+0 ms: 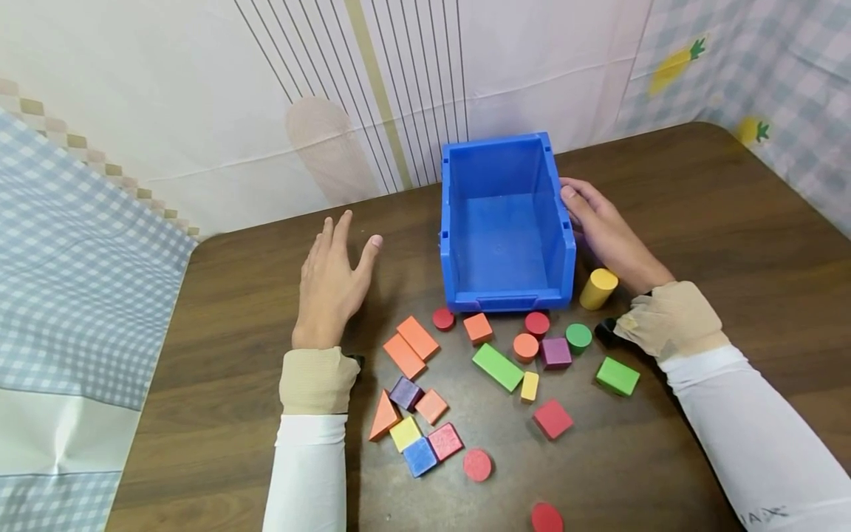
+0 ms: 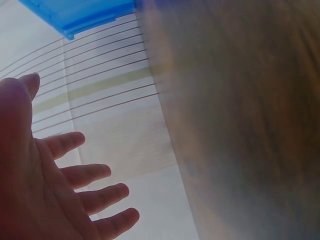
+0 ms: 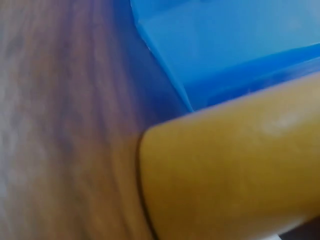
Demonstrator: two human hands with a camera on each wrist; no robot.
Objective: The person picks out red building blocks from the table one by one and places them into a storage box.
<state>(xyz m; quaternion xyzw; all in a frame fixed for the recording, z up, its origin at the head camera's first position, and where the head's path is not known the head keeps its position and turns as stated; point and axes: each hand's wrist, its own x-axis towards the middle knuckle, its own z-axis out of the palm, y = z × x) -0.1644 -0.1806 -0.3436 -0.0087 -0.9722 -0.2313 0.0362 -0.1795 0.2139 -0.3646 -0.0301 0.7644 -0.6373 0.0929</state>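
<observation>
Blue bin (image 1: 508, 303), right hand (image 1: 608, 233) at outer wall

Standing mouth upward at the back of a brown table (image 1: 246, 310), inner floor showing.

Right hand: against the bin's right wall, thumb by the rim, fingers loosely extended, partly hidden.

Left hand (image 1: 330, 284): left of the bin and apart from it, spread wide.

Yellow cylinder (image 1: 598, 292): upright, just right of the bin's front corner.

Near the bin's front lip, left to right: dark red disc (image 1: 443, 319), orange block (image 1: 478, 329), second red disc (image 1: 537, 324), green disc (image 1: 579, 338).

Next row out from the bin: long green block (image 1: 498, 367), orange disc (image 1: 525, 347), small yellow block (image 1: 529, 387), purple block (image 1: 556, 353), short green block (image 1: 618, 376).

Front-left of the bin: two orange bars (image 1: 404, 357) side by side, dark purple cube (image 1: 406, 393), light orange cube (image 1: 431, 406), orange triangle (image 1: 384, 416); yellow cube (image 1: 405, 434), blue cube (image 1: 419, 457) and pink cube (image 1: 445, 441) grouped.

Well forward of the bin: red block (image 1: 553, 420), third red disc (image 1: 477, 465), fourth red disc (image 1: 547, 518).

Behind the bin: striped cloth (image 1: 425, 89).
</observation>
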